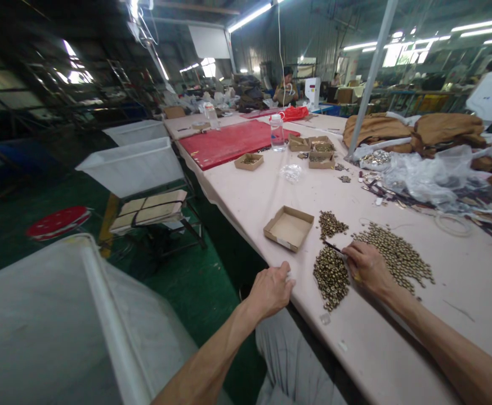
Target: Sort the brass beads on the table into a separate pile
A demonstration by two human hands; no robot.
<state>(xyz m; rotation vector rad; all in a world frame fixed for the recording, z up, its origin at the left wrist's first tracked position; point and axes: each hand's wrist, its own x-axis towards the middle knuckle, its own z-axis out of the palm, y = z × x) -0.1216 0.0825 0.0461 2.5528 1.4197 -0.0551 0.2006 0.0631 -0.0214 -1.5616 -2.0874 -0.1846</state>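
My right hand is closed around a thin dark stick-like tool, whose tip lies between heaps of small brass-coloured metal pieces. One heap sits just left of the hand, a smaller heap lies beyond the tool, and a wide spread of pieces extends to the right. At the table's near edge, my left hand is closed with fingers curled; a whitish bit shows at the fingertips, too small to name. Beyond the left hand stands a shallow cardboard tray with a bare bottom.
Small cardboard boxes of metal parts, a clear bottle and a red sheet lie farther along the table. Plastic bags and brown fabric are at right, by a metal pole. White bins stand left.
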